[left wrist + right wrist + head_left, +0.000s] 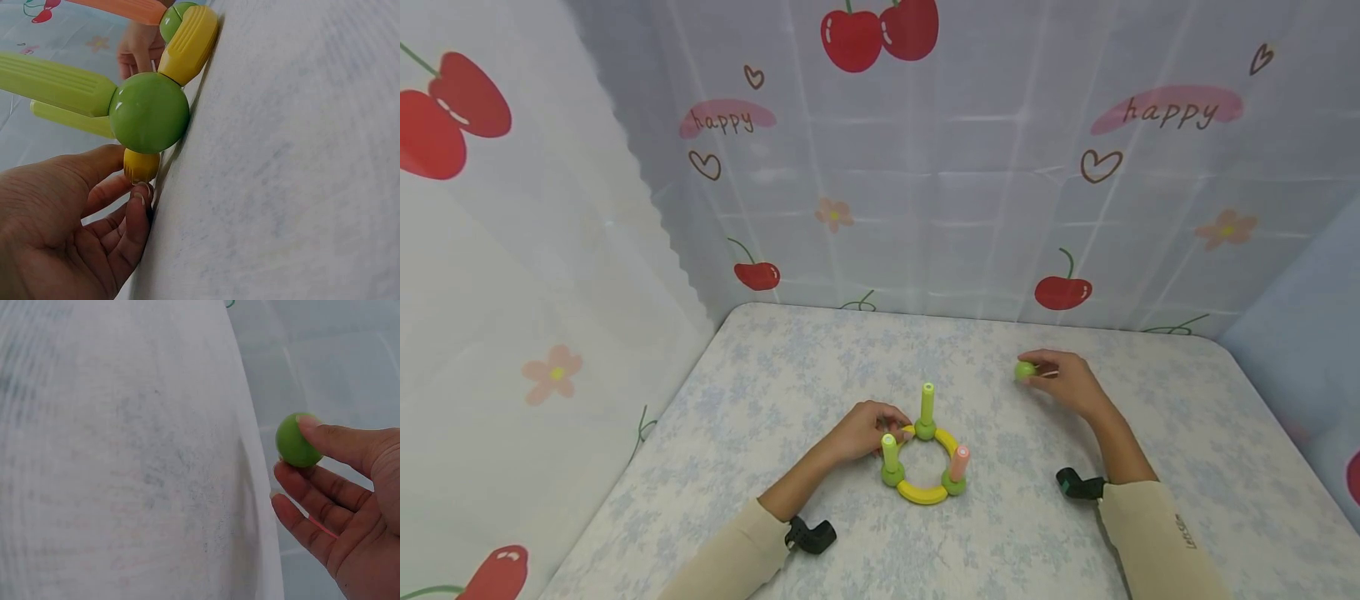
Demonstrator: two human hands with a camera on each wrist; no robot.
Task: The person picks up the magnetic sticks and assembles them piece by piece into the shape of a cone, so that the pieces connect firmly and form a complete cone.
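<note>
A ring of yellow curved rods (922,494) joined by green balls lies on the table in the head view. Two light green rods (928,403) and one orange-pink rod (960,463) stand up from its balls. At the ring's left back side, my left hand (865,432) pinches a yellow curved rod (141,166) between thumb and fingers, just beside a green ball (149,113). Farther right and back, my right hand (1070,383) holds a loose green ball (296,441) between thumb and fingertips. Its underside is partly hidden by the fingers.
A pale, blue-patterned cloth covers the table (775,358). Behind it and to the left hangs a curtain (925,208) printed with cherries and flowers. Each wrist carries a black camera, one by the left sleeve (737,546), one by the right sleeve (1157,542).
</note>
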